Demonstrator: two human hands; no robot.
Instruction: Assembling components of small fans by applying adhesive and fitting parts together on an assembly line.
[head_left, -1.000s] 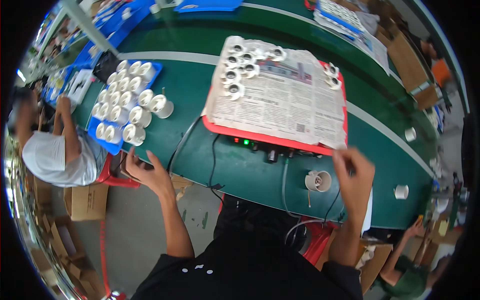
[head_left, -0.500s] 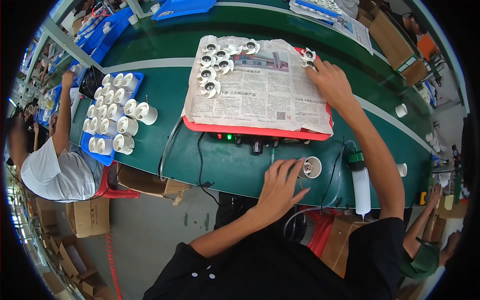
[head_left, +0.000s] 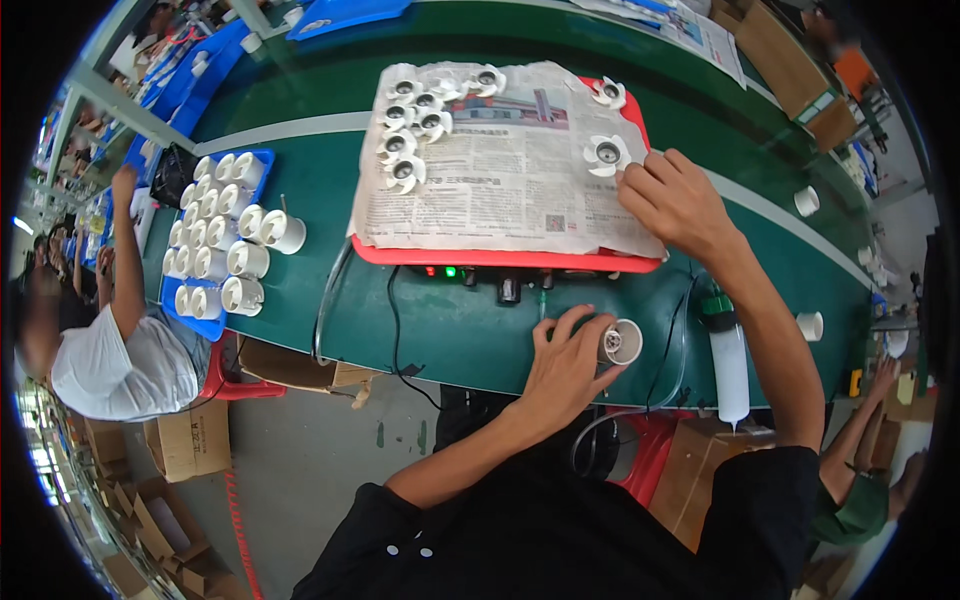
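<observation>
Left fingers (head_left: pixel 592 336) around white cup (head_left: pixel 633 343), right fingers (head_left: pixel 640 183) at impeller (head_left: pixel 607 153) (seemingly touching)

A black shirt (head_left: pixel 570 530) with loose short sleeves (head_left: pixel 765 495) bears two small white dots (head_left: pixel 392 550)

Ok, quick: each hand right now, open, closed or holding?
Left hand: closed about the side of a white cup.
Right hand: fingers bent, beside a white impeller; whether it grips cannot be told.

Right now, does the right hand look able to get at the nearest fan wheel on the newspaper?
Probably yes: the fan wheel lies right beside the right hand, with nothing visible between them, though I cannot tell whether they touch.
</observation>
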